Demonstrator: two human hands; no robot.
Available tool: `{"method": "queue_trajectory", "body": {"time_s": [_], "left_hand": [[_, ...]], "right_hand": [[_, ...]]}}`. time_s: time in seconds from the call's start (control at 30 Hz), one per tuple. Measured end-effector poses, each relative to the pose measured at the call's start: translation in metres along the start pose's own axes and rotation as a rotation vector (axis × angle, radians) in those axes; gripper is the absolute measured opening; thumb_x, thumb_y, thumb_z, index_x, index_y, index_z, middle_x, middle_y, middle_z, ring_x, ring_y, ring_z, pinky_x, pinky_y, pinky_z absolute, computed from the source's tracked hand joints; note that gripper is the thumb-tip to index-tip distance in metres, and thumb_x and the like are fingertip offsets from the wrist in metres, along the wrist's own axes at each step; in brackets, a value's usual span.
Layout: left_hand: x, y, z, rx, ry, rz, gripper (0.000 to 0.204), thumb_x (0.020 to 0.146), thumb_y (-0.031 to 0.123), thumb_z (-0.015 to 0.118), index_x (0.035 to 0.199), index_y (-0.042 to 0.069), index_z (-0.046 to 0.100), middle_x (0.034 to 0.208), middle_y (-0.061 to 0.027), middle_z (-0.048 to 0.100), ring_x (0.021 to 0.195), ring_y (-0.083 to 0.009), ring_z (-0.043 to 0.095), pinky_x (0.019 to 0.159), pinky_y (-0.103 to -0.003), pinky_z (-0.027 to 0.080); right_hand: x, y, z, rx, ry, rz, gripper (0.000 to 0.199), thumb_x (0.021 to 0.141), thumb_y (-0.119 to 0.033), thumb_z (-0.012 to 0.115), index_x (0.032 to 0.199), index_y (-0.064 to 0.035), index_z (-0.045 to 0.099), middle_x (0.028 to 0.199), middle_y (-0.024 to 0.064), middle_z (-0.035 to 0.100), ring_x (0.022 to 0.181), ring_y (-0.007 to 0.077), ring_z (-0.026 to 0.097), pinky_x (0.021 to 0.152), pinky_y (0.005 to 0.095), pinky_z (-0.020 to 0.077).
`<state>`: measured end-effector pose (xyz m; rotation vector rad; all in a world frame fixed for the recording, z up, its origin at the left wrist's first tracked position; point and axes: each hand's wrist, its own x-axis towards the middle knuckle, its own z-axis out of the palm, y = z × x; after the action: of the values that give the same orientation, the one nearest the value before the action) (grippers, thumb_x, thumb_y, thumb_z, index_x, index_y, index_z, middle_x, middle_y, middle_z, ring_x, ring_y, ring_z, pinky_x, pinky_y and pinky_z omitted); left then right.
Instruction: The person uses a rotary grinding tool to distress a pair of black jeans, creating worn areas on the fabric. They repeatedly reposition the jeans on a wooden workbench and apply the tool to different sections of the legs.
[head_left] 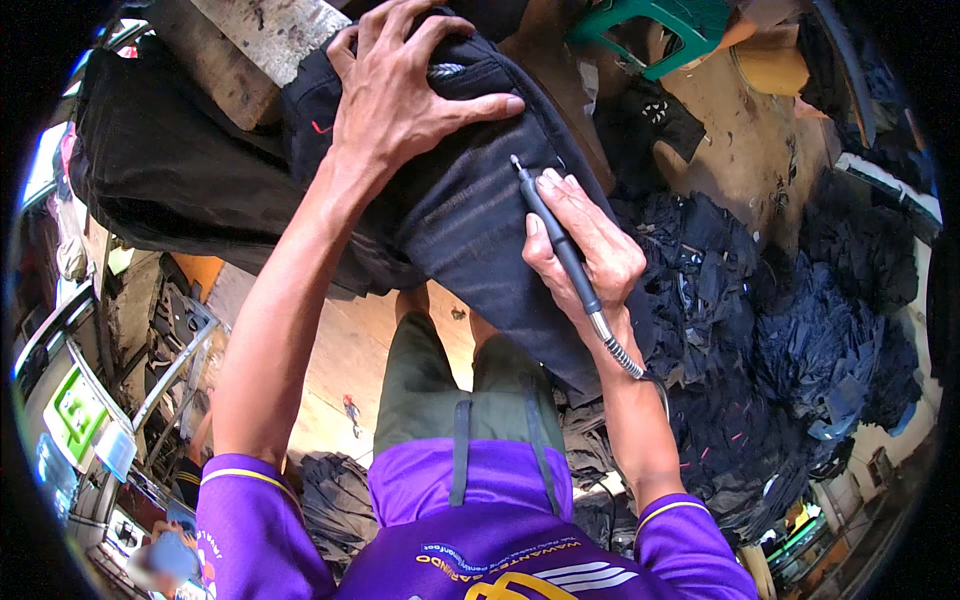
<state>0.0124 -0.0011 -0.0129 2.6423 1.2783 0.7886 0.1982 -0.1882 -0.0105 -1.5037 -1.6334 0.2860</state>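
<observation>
A pair of black denim trousers (465,235) is draped over a wooden board, with faded horizontal streaks across the leg. My left hand (395,95) lies spread on the upper part of the cloth, thumb pointing right, near a short piece of striped cord (445,71). In my right hand (600,250) is a black pen-shaped rotary tool (563,240) with a small metal tip and a spring sleeve at its cable end. The tip is at the denim just below my left thumb; whether it touches cannot be told. A red thread (321,128) shows on the cloth.
Heaps of dark garments (820,340) lie on the right. A green plastic stool (690,30) stands at the far right. The worn board (270,35) juts in from the top left. A metal frame and clutter line the left, where a person (165,560) sits low down.
</observation>
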Motion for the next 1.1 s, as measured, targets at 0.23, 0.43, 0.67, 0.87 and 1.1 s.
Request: {"method": "queue_trajectory", "body": {"time_s": [0.23,0.43,0.67,0.87,1.1], "left_hand": [[0.008,0.007,-0.005,-0.112,-0.099,-0.118,0.076,0.067,0.061,0.097,0.121,0.012,0.078,0.148,-0.0138,0.062,0.146,-0.0351,0.049,0.123,-0.054,0.031],[0.007,0.008,-0.003,-0.092,-0.112,-0.107,0.076,0.067,0.062,0.097,0.119,0.009,0.079,0.147,-0.0146,0.063,0.146,-0.0359,0.049,0.123,-0.054,0.032],[0.007,0.01,-0.001,-0.081,-0.105,-0.094,0.078,0.067,0.061,0.098,0.12,0.007,0.078,0.147,-0.0152,0.063,0.146,-0.0366,0.05,0.124,-0.055,0.032],[0.005,0.016,0.002,-0.068,-0.09,-0.102,0.079,0.067,0.06,0.098,0.121,0.005,0.078,0.148,-0.016,0.063,0.147,-0.0366,0.05,0.126,-0.055,0.031],[0.008,0.012,0.001,-0.05,-0.136,-0.121,0.081,0.067,0.063,0.098,0.121,0.005,0.078,0.148,-0.0162,0.063,0.147,-0.0362,0.05,0.126,-0.056,0.029]], "right_hand": [[0.003,0.003,0.001,-0.004,-0.015,0.014,0.032,0.08,0.0,0.084,0.112,0.0042,0.083,0.11,0.0189,0.084,0.111,0.0349,0.082,0.106,0.0475,0.0644],[-0.005,0.006,-0.003,0.017,-0.017,0.036,0.035,0.078,0.0,0.084,0.113,0.0039,0.083,0.11,0.0186,0.084,0.112,0.0351,0.082,0.107,0.0479,0.0642],[-0.014,0.008,-0.008,0.023,-0.014,0.052,0.036,0.077,0.0,0.084,0.113,0.0034,0.083,0.109,0.0204,0.084,0.11,0.0361,0.083,0.105,0.0475,0.0652],[-0.018,0.006,-0.013,0.031,-0.016,0.072,0.035,0.077,0.0,0.083,0.112,0.0035,0.083,0.108,0.0207,0.084,0.109,0.0362,0.083,0.104,0.0479,0.0656],[-0.027,0.006,-0.017,0.031,-0.004,0.084,0.035,0.077,0.001,0.083,0.111,0.0051,0.083,0.106,0.0212,0.084,0.108,0.0364,0.083,0.104,0.0487,0.0656]]}}
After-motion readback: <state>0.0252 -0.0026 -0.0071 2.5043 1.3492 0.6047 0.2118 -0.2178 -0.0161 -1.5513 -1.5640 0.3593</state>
